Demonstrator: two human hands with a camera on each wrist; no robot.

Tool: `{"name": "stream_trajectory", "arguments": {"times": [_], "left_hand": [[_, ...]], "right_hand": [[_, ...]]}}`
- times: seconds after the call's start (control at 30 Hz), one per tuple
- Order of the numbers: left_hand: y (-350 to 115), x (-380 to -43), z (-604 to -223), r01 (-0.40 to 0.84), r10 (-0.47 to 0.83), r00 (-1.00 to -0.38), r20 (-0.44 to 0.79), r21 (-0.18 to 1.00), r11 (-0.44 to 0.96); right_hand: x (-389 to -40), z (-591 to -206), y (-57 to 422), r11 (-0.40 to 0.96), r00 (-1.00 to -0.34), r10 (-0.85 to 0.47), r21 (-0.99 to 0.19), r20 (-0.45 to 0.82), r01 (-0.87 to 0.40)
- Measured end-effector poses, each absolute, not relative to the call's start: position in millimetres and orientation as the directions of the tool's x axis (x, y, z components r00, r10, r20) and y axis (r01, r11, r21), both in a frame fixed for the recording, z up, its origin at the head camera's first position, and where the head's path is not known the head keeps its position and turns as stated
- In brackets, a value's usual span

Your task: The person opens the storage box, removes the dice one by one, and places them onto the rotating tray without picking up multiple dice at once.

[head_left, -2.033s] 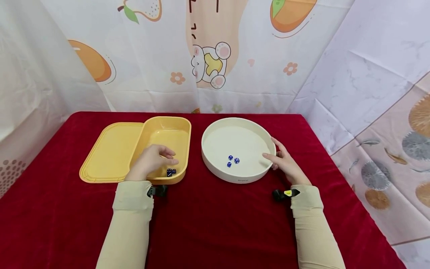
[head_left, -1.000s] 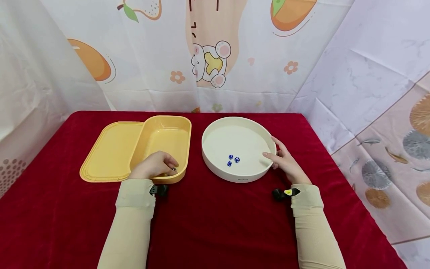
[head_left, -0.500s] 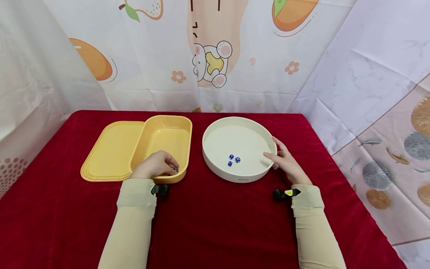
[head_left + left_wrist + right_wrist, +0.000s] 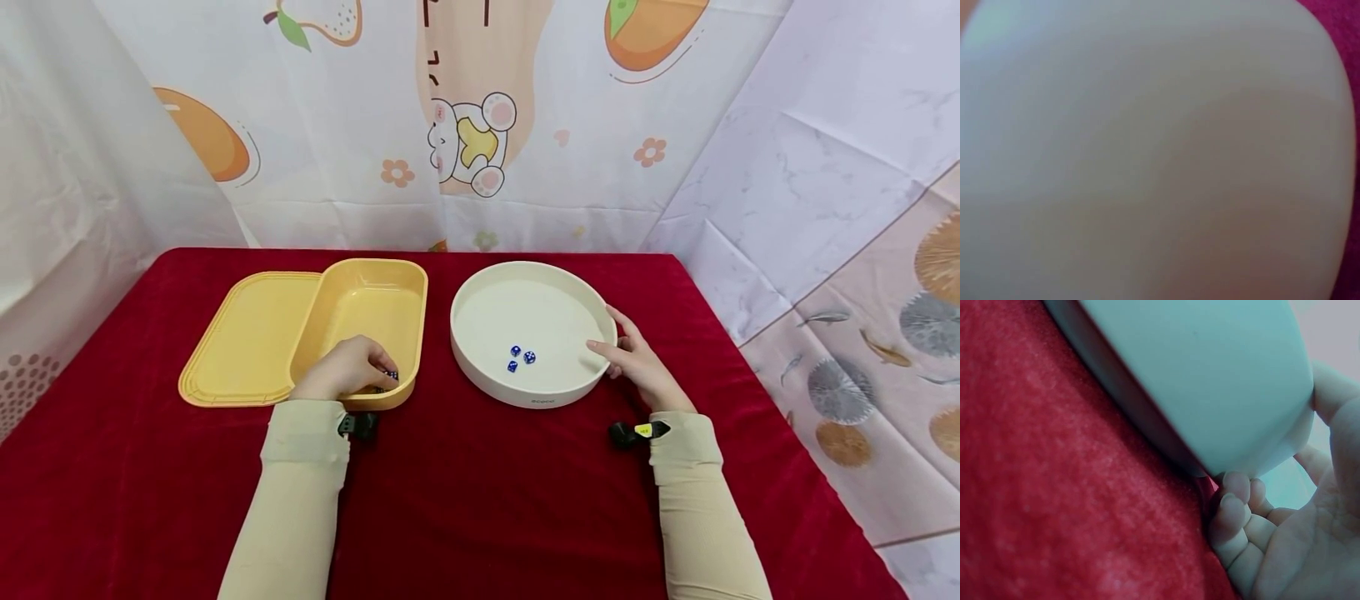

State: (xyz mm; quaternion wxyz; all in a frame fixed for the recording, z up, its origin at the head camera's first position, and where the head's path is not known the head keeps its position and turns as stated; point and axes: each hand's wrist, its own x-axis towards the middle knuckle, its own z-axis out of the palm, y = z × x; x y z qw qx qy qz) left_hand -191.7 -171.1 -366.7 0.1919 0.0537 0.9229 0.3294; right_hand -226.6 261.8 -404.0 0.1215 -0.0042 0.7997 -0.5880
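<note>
My left hand [image 4: 348, 367] reaches into the yellow rectangular box [image 4: 422, 321], fingers curled down round dark blue dice [image 4: 392, 377] near its front right corner. The fingers hide part of these dice. My right hand [image 4: 633, 358] grips the right side of a cream round tray [image 4: 480, 379], thumb over the rim and fingers outside. The right wrist view shows the fingertips [image 4: 1235, 487] curled against the tray's lower edge. Three blue dice [image 4: 529, 357] lie on the tray floor. A blurred pale surface fills most of the left wrist view, so the fingers there are hidden.
A flat yellow lid [image 4: 255, 333] lies left of the box, its right edge meeting the box. Both containers stand on a red cloth-covered table [image 4: 487, 500]. Printed curtains [image 4: 322, 125] hang behind and at the sides.
My left hand has lowered into the front of the box and its fingers have closed round the dice. The right hand and the tray have stayed in place.
</note>
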Motion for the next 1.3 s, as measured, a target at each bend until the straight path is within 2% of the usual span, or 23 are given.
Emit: {"name": "stream_trajectory", "arguments": {"times": [0.37,0.8,1.3], "left_hand": [[-168.7,-192.6,-368.0,-0.036,0.204,-0.935,-0.291,0.648,0.761],[-168.5,-191.6,-363.6,0.023,0.141,-0.984,-0.106,0.715,0.699],[-157.1,-191.1,-351.3,0.072,0.04,-0.997,0.061,0.769,0.635]], "right_hand": [[-225.5,-403.0,261.3,0.304,-0.969,-0.153,-0.942,-0.192,0.139],[-226.8,-403.6,262.3,0.304,-0.969,-0.154,-0.943,-0.193,0.139],[-227.6,-404.3,262.1,0.303,-0.971,-0.148,-0.944,-0.186,0.134]]}}
